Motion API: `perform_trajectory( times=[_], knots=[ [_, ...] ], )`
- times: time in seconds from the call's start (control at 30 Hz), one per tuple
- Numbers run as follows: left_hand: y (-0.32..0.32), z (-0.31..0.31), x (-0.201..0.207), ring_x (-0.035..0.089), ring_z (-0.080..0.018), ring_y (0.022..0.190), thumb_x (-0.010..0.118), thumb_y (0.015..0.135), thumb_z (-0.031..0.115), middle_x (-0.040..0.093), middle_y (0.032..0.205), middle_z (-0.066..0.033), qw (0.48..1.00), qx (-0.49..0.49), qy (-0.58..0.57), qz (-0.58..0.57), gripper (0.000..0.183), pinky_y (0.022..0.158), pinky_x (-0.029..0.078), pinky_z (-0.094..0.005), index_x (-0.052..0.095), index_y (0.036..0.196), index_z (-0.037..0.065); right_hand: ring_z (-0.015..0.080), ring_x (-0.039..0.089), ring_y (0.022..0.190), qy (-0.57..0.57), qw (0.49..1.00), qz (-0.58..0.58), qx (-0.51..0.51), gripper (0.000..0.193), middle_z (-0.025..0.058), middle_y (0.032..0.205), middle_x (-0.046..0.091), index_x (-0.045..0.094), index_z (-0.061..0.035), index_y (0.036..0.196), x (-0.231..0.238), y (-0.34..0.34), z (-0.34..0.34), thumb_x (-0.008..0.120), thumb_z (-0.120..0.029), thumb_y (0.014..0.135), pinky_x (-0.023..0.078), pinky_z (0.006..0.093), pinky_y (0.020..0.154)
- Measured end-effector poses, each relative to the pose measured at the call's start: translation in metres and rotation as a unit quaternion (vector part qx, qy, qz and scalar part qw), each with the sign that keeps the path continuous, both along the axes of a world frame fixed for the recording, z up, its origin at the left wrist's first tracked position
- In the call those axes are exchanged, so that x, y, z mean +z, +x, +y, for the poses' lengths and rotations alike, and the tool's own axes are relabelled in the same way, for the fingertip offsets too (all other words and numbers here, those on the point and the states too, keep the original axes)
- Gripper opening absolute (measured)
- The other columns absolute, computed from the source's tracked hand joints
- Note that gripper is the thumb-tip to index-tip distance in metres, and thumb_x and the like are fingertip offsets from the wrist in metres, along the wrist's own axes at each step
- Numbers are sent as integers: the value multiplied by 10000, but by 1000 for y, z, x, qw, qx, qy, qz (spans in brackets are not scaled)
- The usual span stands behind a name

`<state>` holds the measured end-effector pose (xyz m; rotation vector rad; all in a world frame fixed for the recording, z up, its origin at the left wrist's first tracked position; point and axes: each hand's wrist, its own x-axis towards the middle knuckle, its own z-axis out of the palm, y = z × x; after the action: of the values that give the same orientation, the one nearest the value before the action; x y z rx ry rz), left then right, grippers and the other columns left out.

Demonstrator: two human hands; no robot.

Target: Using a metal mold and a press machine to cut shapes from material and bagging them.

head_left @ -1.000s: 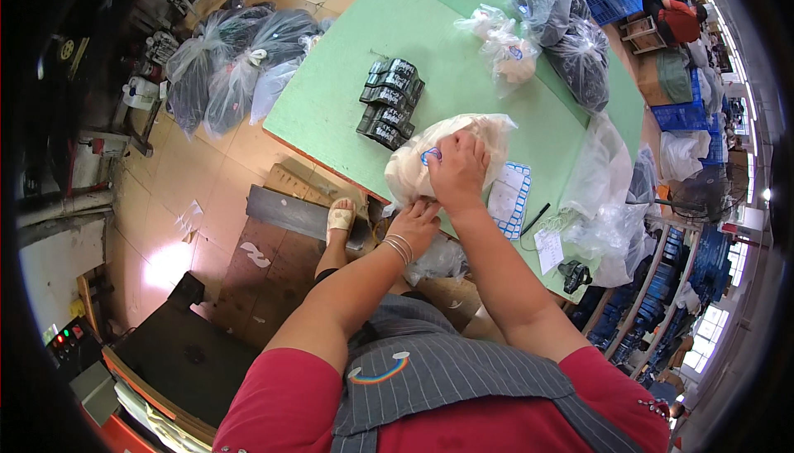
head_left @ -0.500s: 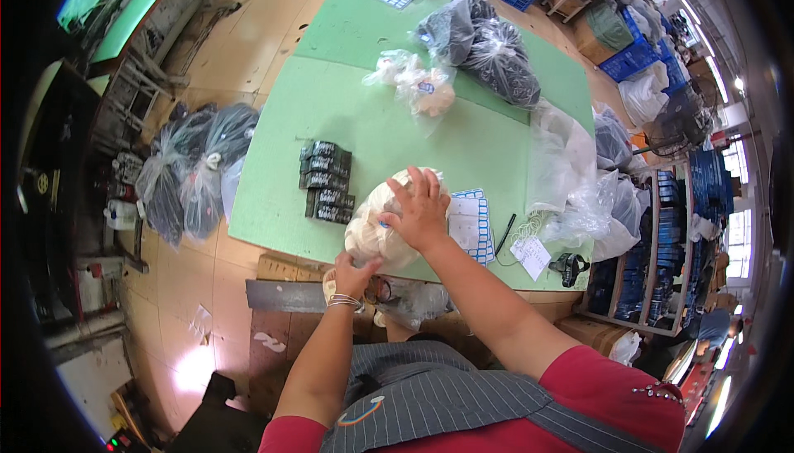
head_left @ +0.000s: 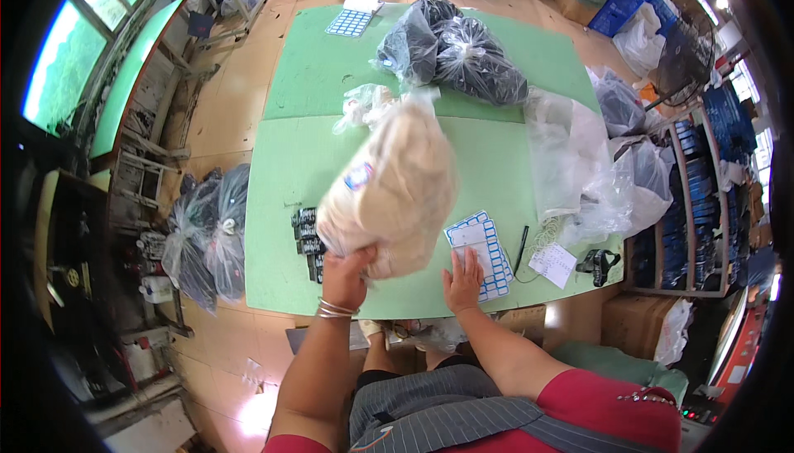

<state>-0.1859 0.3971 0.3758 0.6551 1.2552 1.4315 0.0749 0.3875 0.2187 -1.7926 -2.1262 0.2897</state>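
A clear plastic bag packed with cream-coloured, soft-looking contents [head_left: 397, 196] is lifted and slightly blurred over the green table [head_left: 496, 151]. My left hand [head_left: 347, 278] grips its near lower corner, the thumb on the near face. A small blue-and-red sticker shows on the bag's side. My right hand [head_left: 465, 279] lies with fingers stretched out over the near left edge of blue-and-white label sheets [head_left: 490, 250]. Partly hidden behind the bag, stacked small black bundles [head_left: 308, 242] sit at the left. To the right of the sheets are a black pen [head_left: 523, 248] and a handwritten note [head_left: 552, 264].
Bags of dark contents [head_left: 475, 60] and a smaller clear bag [head_left: 364, 105] lie farther back. Empty-looking clear bags [head_left: 562, 151] cover the right side, near a black strapped object [head_left: 599, 267]. More filled bags [head_left: 223, 238] stand on the floor at left; a shelf rack [head_left: 682, 205] stands at right.
The cream bag has risen off the table, tipped up in my left hand. My right hand has let go of it and moved right and nearer, onto the label sheets. The view has shifted.
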Motion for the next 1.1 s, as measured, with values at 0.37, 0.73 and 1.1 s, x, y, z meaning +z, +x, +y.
perform_trajectory(
  times=[0.37, 0.73, 1.1],
  knots=[
    [-21, 218, -131, 596, -243, 1035, 551, 919, 205, 601, 1176, -54, 895, 231, -157, -349, 348, 782, 520, -384, 502, 1243, 87, 345, 277, 1358, -39, 995, -95, 9, 513, 171, 1441, 329, 483, -144, 1302, -7, -19, 17, 551, -362, 842, 227, 511, 1056],
    [-163, 306, -142, 585, -319, 1050, 491, 938, 125, 558, 1213, -134, 927, 242, -50, -281, 334, 805, 538, -478, 467, 1266, 69, 348, 287, 1355, -12, 995, -102, 13, 529, 166, 1446, 322, 447, -159, 1329, -16, -14, 35, 547, -345, 843, 227, 521, 1053],
    [-217, 268, -117, 224, -312, 1374, 495, 893, 542, 229, 1482, -163, 960, 113, -245, -79, 821, 1115, 170, -524, 157, 1461, 56, 337, 282, 1357, -2, 994, -108, 13, 513, 164, 1441, 332, 475, -136, 1312, -19, -18, 40, 547, -331, 844, 219, 494, 1065]
  ],
)
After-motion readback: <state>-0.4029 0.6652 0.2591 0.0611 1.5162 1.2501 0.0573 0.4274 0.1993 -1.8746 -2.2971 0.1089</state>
